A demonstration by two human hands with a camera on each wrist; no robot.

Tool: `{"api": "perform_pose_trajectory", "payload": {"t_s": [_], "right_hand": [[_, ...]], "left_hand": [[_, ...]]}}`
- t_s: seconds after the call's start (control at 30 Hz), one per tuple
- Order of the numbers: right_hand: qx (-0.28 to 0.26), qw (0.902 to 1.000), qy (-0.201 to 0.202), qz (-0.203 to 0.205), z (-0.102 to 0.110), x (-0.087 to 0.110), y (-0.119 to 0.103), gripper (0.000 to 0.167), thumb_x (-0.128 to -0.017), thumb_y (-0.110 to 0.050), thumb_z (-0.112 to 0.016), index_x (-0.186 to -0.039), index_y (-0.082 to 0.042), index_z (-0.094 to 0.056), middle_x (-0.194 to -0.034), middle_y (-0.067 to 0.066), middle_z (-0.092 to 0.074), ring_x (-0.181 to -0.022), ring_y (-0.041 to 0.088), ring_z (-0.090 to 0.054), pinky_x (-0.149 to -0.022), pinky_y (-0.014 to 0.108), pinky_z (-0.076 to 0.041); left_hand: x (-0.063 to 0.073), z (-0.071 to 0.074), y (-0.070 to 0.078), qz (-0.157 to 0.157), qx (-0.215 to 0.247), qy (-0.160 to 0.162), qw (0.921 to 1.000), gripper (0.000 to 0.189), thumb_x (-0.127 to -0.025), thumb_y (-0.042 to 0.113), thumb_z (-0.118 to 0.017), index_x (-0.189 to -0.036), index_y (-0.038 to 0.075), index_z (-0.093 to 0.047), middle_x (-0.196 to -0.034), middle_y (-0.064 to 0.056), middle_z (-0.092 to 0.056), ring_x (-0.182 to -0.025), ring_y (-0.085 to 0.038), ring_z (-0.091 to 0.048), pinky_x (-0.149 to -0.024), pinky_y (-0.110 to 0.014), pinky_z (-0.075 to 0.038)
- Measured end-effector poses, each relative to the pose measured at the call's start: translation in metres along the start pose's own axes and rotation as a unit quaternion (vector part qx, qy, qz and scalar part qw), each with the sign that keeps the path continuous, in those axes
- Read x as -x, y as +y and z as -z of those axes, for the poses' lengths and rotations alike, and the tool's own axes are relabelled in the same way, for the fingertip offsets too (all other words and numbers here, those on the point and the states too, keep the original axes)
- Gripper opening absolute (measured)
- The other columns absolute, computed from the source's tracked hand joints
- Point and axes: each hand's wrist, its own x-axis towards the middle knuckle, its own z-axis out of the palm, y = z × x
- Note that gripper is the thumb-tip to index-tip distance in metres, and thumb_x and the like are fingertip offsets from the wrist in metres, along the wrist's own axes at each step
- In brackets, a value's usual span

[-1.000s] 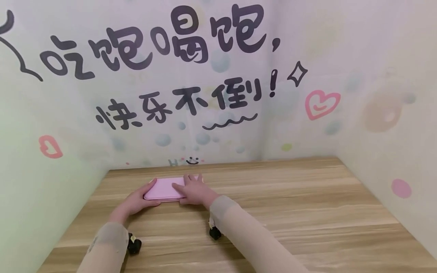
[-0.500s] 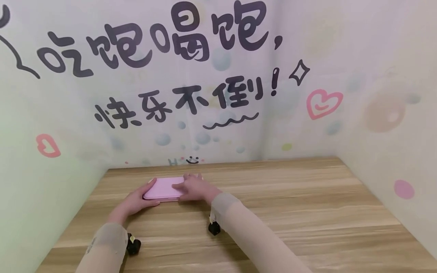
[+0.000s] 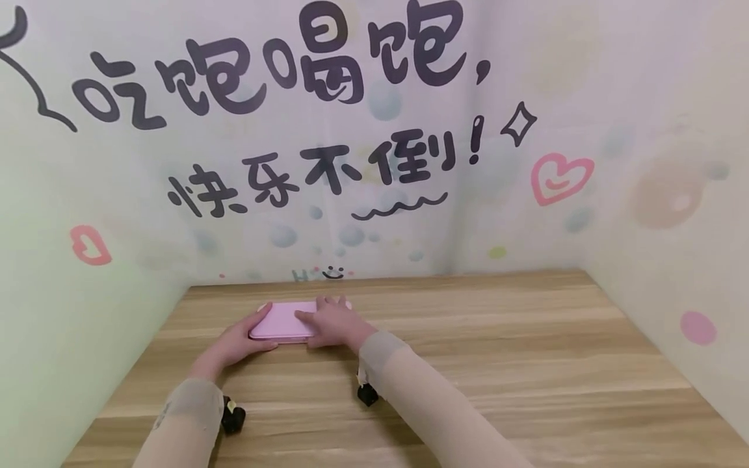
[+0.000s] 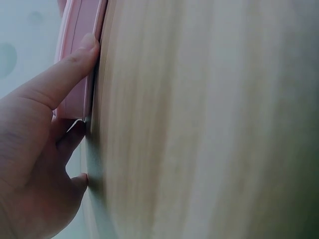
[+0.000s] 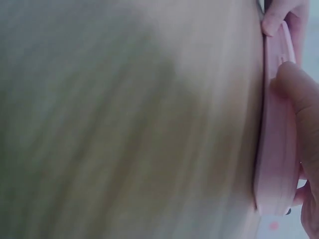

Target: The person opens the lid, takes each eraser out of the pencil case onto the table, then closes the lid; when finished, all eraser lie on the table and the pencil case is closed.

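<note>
A flat pink case [image 3: 285, 318] with rounded corners lies on the wooden table towards the back, left of centre. My left hand [image 3: 234, 343] grips its left end, thumb along the front side and fingers round the far edge. In the left wrist view a seam runs along the side of the case [image 4: 83, 27], and the thumb presses just below it. Over the right end, my right hand [image 3: 336, 325] holds the case, one finger stretched across the lid. The right wrist view shows that thumb on the front side of the case [image 5: 276, 149], near a small raised latch-like detail.
The wood-grain table [image 3: 497, 364] stretches in front and to the right. Behind it stands a white printed backdrop [image 3: 398, 247] with black lettering, and pale side panels close in left and right. Small black devices [image 3: 367, 394] hang at both wrists.
</note>
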Motion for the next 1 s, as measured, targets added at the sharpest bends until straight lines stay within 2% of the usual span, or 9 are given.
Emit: {"api": "perform_pose_trajectory", "payload": {"t_s": [0.13,0.23,0.33,0.47,0.57,0.67,0.77,1.0], "right_hand": [[0.005,0.9998,0.002,0.017,0.0,0.0,0.001,0.066,-0.088,-0.048,-0.065,-0.148,-0.035,-0.04,-0.141,0.018,-0.044,-0.132,0.032,-0.04,-0.109,0.059,-0.027],[-0.015,0.9995,0.015,0.025,0.001,0.0,0.004,0.061,-0.086,-0.047,-0.069,-0.143,-0.035,-0.048,-0.129,0.012,-0.055,-0.118,0.023,-0.05,-0.105,0.053,-0.034],[-0.045,0.9981,0.028,0.032,0.003,0.0,0.007,0.057,-0.084,-0.045,-0.072,-0.137,-0.034,-0.056,-0.118,0.005,-0.063,-0.106,0.017,-0.053,-0.102,0.05,-0.038],[-0.076,0.9962,0.032,0.027,0.005,0.0,0.009,0.052,-0.084,-0.044,-0.073,-0.133,-0.034,-0.059,-0.119,0.002,-0.067,-0.118,0.02,-0.053,-0.107,0.049,-0.035],[-0.1,0.9943,0.033,0.018,0.009,0.001,0.01,0.048,-0.085,-0.042,-0.073,-0.131,-0.034,-0.061,-0.13,0.007,-0.061,-0.127,0.023,-0.05,-0.109,0.041,-0.035],[-0.111,0.9929,0.035,0.023,0.012,0.002,0.011,0.046,-0.086,-0.04,-0.072,-0.13,-0.033,-0.062,-0.139,0.015,-0.053,-0.127,0.026,-0.05,-0.108,0.034,-0.037],[-0.113,0.9925,0.032,0.033,0.013,0.002,0.013,0.046,-0.085,-0.04,-0.073,-0.13,-0.033,-0.062,-0.14,0.018,-0.05,-0.126,0.027,-0.051,-0.107,0.032,-0.037],[-0.121,0.9923,0.011,0.026,0.015,-0.001,0.015,0.049,-0.086,-0.04,-0.071,-0.133,-0.036,-0.059,-0.142,0.013,-0.05,-0.128,0.025,-0.049,-0.107,0.032,-0.038]], "left_hand": [[0.001,0.0,0.0,0.003,0.0,0.004,1.0,0.092,-0.083,0.042,-0.075,-0.154,0.009,-0.025,-0.152,-0.029,-0.024,-0.136,-0.051,-0.024,-0.108,-0.062,-0.023],[0.003,0.0,0.001,-0.002,-0.005,0.003,1.0,0.092,-0.084,0.042,-0.074,-0.154,0.009,-0.025,-0.152,-0.03,-0.025,-0.136,-0.052,-0.025,-0.108,-0.063,-0.023],[0.004,0.0,0.002,-0.002,-0.008,-0.003,1.0,0.092,-0.085,0.043,-0.073,-0.154,0.009,-0.024,-0.152,-0.03,-0.024,-0.136,-0.053,-0.024,-0.107,-0.064,-0.023],[0.003,0.0,0.005,0.005,-0.012,-0.013,0.9998,0.091,-0.086,0.044,-0.071,-0.155,0.012,-0.021,-0.152,-0.032,-0.02,-0.136,-0.054,-0.022,-0.107,-0.065,-0.022],[0.002,0.001,0.006,0.006,-0.013,-0.016,0.9998,0.092,-0.087,0.044,-0.07,-0.156,0.013,-0.018,-0.153,-0.032,-0.019,-0.135,-0.055,-0.022,-0.107,-0.066,-0.022],[0.003,0.001,0.008,0.005,-0.014,-0.016,0.9998,0.092,-0.088,0.043,-0.069,-0.156,0.012,-0.016,-0.153,-0.032,-0.019,-0.135,-0.055,-0.023,-0.107,-0.066,-0.022],[0.004,0.001,0.008,0.008,-0.012,-0.019,0.9997,0.093,-0.088,0.041,-0.07,-0.156,0.012,-0.015,-0.153,-0.032,-0.019,-0.134,-0.055,-0.024,-0.107,-0.065,-0.023],[0.003,0.002,0.006,0.002,0.003,-0.007,1.0,0.095,-0.084,0.039,-0.075,-0.156,0.012,-0.018,-0.148,-0.036,-0.026,-0.131,-0.056,-0.031,-0.105,-0.065,-0.027]]}}
